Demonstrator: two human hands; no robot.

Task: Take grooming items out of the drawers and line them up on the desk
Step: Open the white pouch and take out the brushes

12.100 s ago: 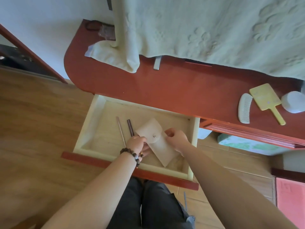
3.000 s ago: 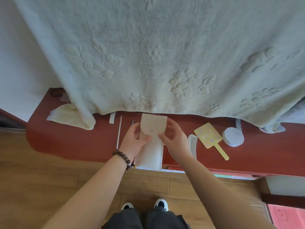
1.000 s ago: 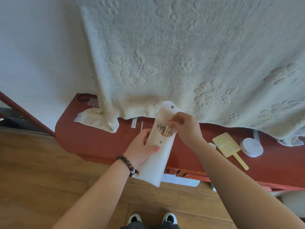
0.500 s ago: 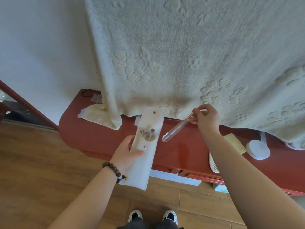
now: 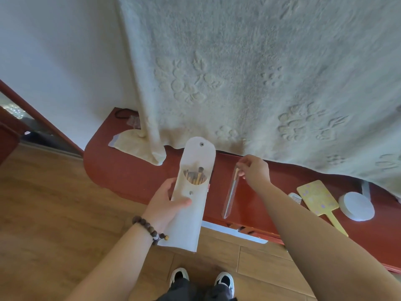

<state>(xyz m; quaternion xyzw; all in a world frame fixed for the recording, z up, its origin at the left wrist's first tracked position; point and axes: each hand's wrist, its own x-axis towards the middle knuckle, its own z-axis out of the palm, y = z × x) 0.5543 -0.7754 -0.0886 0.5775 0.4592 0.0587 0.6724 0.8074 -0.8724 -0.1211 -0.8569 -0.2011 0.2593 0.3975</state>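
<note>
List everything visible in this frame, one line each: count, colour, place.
Fabric snap pouch of brushes: one, off-white, held over the desk's front edge.
Clear plastic brush sleeve: one, transparent, above the desk.
Paddle hand mirror: one, yellow, desk right.
Comb: one, white, beside mirror.
Round lidded jar: one, white, desk far right.
Embossed blanket: one, cream, hanging behind.
Wooden desk: one, red-brown.
Left hand: grips pouch.
Right hand: pinches sleeve's top.

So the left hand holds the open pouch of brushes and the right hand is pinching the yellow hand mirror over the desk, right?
Not quite. In the head view the right hand pinches a clear sleeved brush, not the yellow hand mirror, which lies on the desk. The left hand does hold the open pouch.
</note>
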